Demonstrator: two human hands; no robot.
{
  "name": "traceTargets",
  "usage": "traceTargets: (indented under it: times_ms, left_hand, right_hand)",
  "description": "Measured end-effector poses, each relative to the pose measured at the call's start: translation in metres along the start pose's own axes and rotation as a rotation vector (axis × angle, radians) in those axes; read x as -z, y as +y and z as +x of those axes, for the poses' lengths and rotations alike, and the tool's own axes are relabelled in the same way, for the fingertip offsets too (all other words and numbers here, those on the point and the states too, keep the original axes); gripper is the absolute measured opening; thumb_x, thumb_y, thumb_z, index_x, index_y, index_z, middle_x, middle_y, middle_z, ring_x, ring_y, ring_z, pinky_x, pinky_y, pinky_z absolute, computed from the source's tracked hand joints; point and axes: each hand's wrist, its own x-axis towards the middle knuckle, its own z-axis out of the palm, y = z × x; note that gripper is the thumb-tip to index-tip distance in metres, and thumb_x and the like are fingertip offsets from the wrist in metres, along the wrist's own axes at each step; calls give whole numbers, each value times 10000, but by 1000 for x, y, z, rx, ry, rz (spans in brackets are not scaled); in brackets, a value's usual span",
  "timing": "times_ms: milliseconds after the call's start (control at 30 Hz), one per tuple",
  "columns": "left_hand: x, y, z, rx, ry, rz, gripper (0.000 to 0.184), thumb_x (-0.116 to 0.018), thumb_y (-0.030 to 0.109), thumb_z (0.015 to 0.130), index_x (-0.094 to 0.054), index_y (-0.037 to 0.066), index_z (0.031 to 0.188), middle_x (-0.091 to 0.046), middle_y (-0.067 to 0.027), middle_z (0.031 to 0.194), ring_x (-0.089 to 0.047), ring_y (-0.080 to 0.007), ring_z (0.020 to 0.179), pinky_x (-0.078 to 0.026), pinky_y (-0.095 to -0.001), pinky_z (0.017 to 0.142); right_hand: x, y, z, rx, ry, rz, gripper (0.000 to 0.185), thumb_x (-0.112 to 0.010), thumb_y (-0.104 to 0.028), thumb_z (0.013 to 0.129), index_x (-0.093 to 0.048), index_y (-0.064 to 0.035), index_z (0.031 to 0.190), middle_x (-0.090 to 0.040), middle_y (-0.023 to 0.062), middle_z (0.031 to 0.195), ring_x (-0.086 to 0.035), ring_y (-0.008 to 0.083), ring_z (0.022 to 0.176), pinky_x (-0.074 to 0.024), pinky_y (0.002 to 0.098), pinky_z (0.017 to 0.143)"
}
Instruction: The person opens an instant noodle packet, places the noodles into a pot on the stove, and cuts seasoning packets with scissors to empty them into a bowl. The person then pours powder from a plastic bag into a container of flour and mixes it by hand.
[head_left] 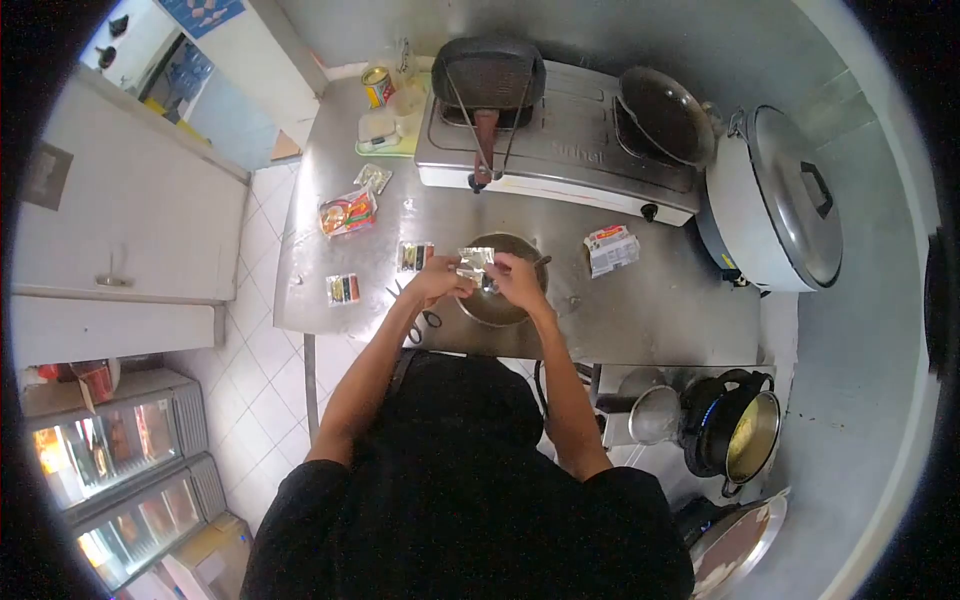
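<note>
My feed shows scissors (432,320) at the front edge of the tabletop (680,320), partly hidden by the left forearm (376,365); left hand (437,283) and right hand (518,283) fingers grasp a foil packet (476,261) above a bowl (492,315), contents unclear; a stove (570,155) stands behind.

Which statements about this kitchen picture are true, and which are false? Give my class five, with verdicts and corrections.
1. The left hand and the right hand hold a foil packet above the bowl. True.
2. The scissors lie right of the bowl. False: the scissors lie left of it.
3. A square pan and a round pan rest on the stove. True.
4. The white pot beside the stove is uncovered. False: a lid covers the white pot.
5. The sleeves are white. False: the sleeves are black.
</note>
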Motion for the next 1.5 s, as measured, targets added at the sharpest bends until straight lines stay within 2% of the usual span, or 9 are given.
traceTargets:
  times_ms: [133, 200, 300, 367, 400, 500, 600, 800, 1500]
  left_hand:
    - [-3, 3, -8, -31, -2, 63, 393, -724, -19, 737, -579, -108, 1091, -676, -141, 844, -678, -199, 691, -584, -285, 617]
    - [-9, 2, -14, -41, -31, 106, 370, -726, -8, 729, -593, -103, 1061, -678, -134, 826, -678, -192, 694, -576, -281, 604]
    - [-9, -6, -10, -101, 71, 347, 388, -740, 31, 681, -614, -83, 1030, -677, -152, 779, -682, -211, 700, -562, -300, 618]
    - [-20, 2, -6, -350, 210, 849, 469, -765, 28, 706, -593, -69, 1131, -691, -210, 906, -696, -195, 761, -554, -328, 624]
    - [-28, 4, -5, -558, 276, 1034, 484, -775, 58, 678, -598, -53, 1115, -677, -238, 887, -691, -290, 800, -555, -393, 682]
    - [-33, -10, 24, -575, 327, 1069, 460, -738, 59, 678, -594, -36, 1105, -657, -267, 870, -654, -397, 843, -540, -459, 718]
    - [-42, -9, 33, -541, 355, 1263, 276, -622, 22, 750, -608, -39, 1019, -650, -254, 816, -655, -399, 812, -539, -455, 726]
    - [-46, -4, 34, -545, 230, 1441, 351, -627, -2, 753, -564, -13, 1098, -667, -212, 879, -664, -367, 868, -544, -451, 735]
    - [-39, -6, 36, -575, 303, 1257, 547, -638, -38, 707, -486, -21, 1232, -654, -253, 869, -649, -420, 837, -537, -480, 716]
  right_hand:
    - [5, 8, 9, 181, 53, -163, 202, -632, -208, 870, -687, -17, 907, -681, 167, 865, -648, 360, 758, -506, 443, 687]
    - [3, 18, 8, 179, 394, -339, 229, -624, -231, 876, -687, -11, 861, -663, 182, 814, -622, 390, 724, -490, 481, 682]
    - [13, -1, 3, 52, 209, -288, 233, -625, -230, 874, -680, -5, 846, -655, 199, 795, -621, 402, 727, -490, 483, 694]
    - [12, -1, 2, 30, 235, -285, 182, -658, -196, 847, -683, -16, 859, -641, 182, 737, -616, 384, 685, -485, 453, 664]
    - [14, 0, 2, 10, 257, -286, 143, -690, -161, 820, -686, -27, 872, -627, 165, 679, -612, 366, 642, -481, 423, 635]
    - [18, 15, 5, 38, 263, -317, 163, -684, -143, 817, -685, -46, 948, -627, 166, 688, -604, 363, 633, -477, 432, 634]
    - [21, 3, 5, 42, 284, -343, 195, -667, -113, 814, -681, -54, 999, -630, 176, 703, -600, 373, 638, -480, 438, 651]
    - [19, 7, 5, 176, 188, -375, 156, -610, -87, 823, -679, -41, 955, -668, 207, 866, -632, 408, 830, -496, 489, 739]
    - [9, 17, -17, 32, 295, -408, 102, -639, -91, 813, -700, -20, 853, -659, 184, 765, -645, 370, 690, -501, 405, 629]
